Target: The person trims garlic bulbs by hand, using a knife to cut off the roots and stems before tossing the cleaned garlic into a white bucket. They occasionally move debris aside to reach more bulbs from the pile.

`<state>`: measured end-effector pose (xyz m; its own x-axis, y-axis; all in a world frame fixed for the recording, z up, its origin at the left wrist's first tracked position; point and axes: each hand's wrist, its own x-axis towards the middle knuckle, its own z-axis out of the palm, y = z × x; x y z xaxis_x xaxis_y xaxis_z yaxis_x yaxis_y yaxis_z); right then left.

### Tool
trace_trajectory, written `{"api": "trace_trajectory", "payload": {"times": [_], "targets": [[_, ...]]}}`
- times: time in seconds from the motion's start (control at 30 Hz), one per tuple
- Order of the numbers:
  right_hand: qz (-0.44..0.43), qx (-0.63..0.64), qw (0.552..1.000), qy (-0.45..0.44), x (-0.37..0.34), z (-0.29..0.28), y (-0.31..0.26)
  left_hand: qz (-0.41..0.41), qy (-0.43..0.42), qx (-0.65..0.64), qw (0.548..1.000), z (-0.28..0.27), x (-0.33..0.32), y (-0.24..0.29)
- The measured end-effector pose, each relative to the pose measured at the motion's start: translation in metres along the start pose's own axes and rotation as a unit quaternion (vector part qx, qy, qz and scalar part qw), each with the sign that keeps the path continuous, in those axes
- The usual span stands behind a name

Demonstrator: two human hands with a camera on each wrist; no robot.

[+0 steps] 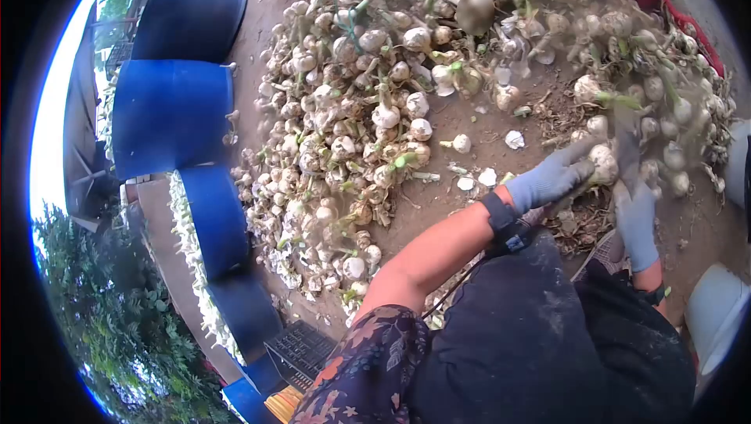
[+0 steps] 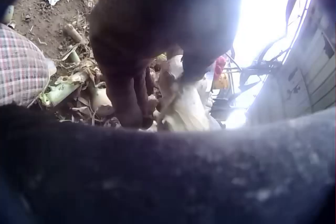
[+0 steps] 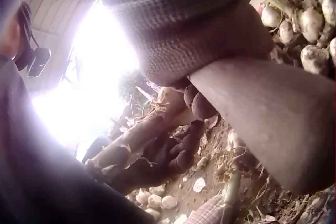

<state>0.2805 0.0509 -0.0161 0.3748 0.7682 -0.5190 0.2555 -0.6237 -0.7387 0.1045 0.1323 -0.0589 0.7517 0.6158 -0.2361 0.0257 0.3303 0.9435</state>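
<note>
Grey glove fabric covers the left hand (image 1: 551, 177), its fingers curled round a plump, dirt-flecked white garlic bulb (image 1: 603, 164) and its long pale stalk (image 3: 134, 139). That bulb is held between the two hands, over dry brown scraps of leaf and stem (image 1: 579, 224) on the bare earth floor (image 1: 430, 199). The right hand (image 1: 635, 220), gloved too, grips a broad, flat, dull grey blade (image 3: 262, 121); its fingers seem wrapped round the handle end, though glare and blur hide the grip and I cannot tell whether the edge touches the bulb.

A cut to the left fingers looks to me the likeliest trouble: they lie near the blade, and if the stalk rolled or gave suddenly, cloth gloves would probably stop little. Too hard a stroke might carry on towards the dusty dark cloth over the lap (image 1: 516, 307). An edge set too close could nick the bulb, and a loose hold could drop it among the scraps
</note>
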Motion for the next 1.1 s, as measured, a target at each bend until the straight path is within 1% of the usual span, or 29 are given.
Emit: {"api": "trace_trajectory", "payload": {"times": [0.03,0.07,0.1,0.13,0.17,0.2,0.23,0.3,0.33,0.4,0.43,0.47,0.5,0.53,0.57,0.63,0.67,0.7,0.73,0.77,0.8,0.83,0.87,0.9,0.93,0.97,1.03,1.07,1.1], "targets": [[-0.073,-0.037,0.996,0.022,0.000,0.005,0.008,-0.021,-0.032,-0.007,0.999,-0.008,-0.006,0.012],[-0.183,-0.144,0.969,0.080,-0.001,0.006,0.010,-0.015,-0.040,0.009,0.999,-0.012,-0.004,0.003],[-0.227,-0.165,0.958,0.066,-0.002,0.005,0.005,-0.062,-0.029,-0.023,0.997,-0.011,-0.012,0.026],[-0.201,-0.207,0.954,0.080,-0.006,0.005,-0.009,-0.069,-0.033,-0.124,0.989,-0.007,-0.010,0.021],[-0.258,-0.213,0.938,0.094,-0.005,0.007,-0.009,-0.079,-0.072,-0.102,0.989,-0.005,-0.008,0.052],[-0.293,-0.239,0.922,0.083,-0.005,0.006,-0.014,-0.085,-0.048,-0.078,0.992,-0.003,-0.011,0.053],[-0.324,-0.199,0.921,0.086,-0.008,0.007,-0.019,-0.094,0.028,-0.003,0.995,-0.002,-0.015,0.048],[-0.377,-0.265,0.885,0.062,-0.011,0.008,-0.024,-0.139,0.013,0.149,0.979,-0.019,-0.014,0.046],[-0.373,-0.259,0.889,0.062,-0.013,0.008,-0.028,-0.145,0.011,0.153,0.977,-0.022,-0.017,0.045],[-0.435,-0.286,0.852,0.057,-0.015,0.007,-0.033,-0.112,0.033,0.201,0.973,-0.025,-0.021,0.039],[-0.433,-0.284,0.854,0.057,-0.015,0.009,-0.033,-0.114,0.031,0.202,0.972,-0.028,-0.025,0.028],[-0.438,-0.302,0.844,0.072,-0.015,0.010,-0.034,-0.002,0.009,0.386,0.923,-0.032,-0.028,0.013],[-0.443,-0.320,0.833,0.086,-0.015,0.011,-0.034,0.111,-0.014,0.549,0.828,-0.034,-0.032,0.003],[-0.441,-0.319,0.835,0.086,-0.016,0.013,-0.033,-0.012,0.049,0.399,0.915,-0.024,-0.032,0.013],[-0.442,-0.322,0.832,0.092,-0.017,0.014,-0.032,-0.012,0.047,0.400,0.915,-0.024,-0.033,0.012],[-0.448,-0.323,0.828,0.101,-0.013,0.016,-0.030,0.163,0.041,0.499,0.850,-0.029,-0.034,0.014],[-0.446,-0.295,0.839,0.103,-0.011,0.016,-0.029,0.152,-0.030,0.536,0.830,-0.028,-0.036,0.030],[-0.446,-0.269,0.847,0.105,-0.006,0.015,-0.026,0.157,-0.029,0.537,0.828,-0.022,-0.034,0.048],[-0.447,-0.271,0.846,0.106,0.007,0.015,-0.014,0.004,0.011,0.310,0.951,-0.013,-0.032,0.069],[-0.335,-0.343,0.873,0.092,0.026,0.014,0.005,-0.154,0.048,0.053,0.986,-0.002,-0.033,0.089],[-0.212,-0.405,0.886,0.080,0.031,0.011,0.018,-0.034,-0.027,0.253,0.967,0.008,-0.041,0.106],[-0.204,-0.361,0.906,0.088,0.028,-0.001,0.023,0.028,-0.053,0.175,0.983,0.009,-0.038,0.112],[-0.246,-0.294,0.917,0.108,0.024,0.000,0.008,-0.013,0.039,0.141,0.989,0.007,-0.025,0.109],[-0.264,-0.214,0.932,0.122,0.000,0.006,-0.004,-0.073,0.114,0.103,0.985,0.002,-0.017,0.101],[-0.229,-0.165,0.957,0.072,-0.009,0.012,-0.023,0.008,0.135,0.176,0.975,-0.015,-0.013,0.067],[-0.186,-0.147,0.971,0.026,-0.009,0.018,-0.025,0.161,0.114,0.362,0.911,-0.028,-0.008,0.056],[-0.163,-0.054,0.985,-0.021,-0.004,0.023,-0.019,0.065,0.158,0.438,0.883,-0.024,-0.013,0.052],[-0.168,-0.050,0.984,-0.030,-0.004,0.025,-0.017,-0.011,0.140,0.225,0.964,-0.021,-0.016,0.048],[-0.189,-0.090,0.978,-0.025,-0.003,0.027,-0.016,-0.008,0.152,0.128,0.980,-0.018,-0.022,0.037]]}}
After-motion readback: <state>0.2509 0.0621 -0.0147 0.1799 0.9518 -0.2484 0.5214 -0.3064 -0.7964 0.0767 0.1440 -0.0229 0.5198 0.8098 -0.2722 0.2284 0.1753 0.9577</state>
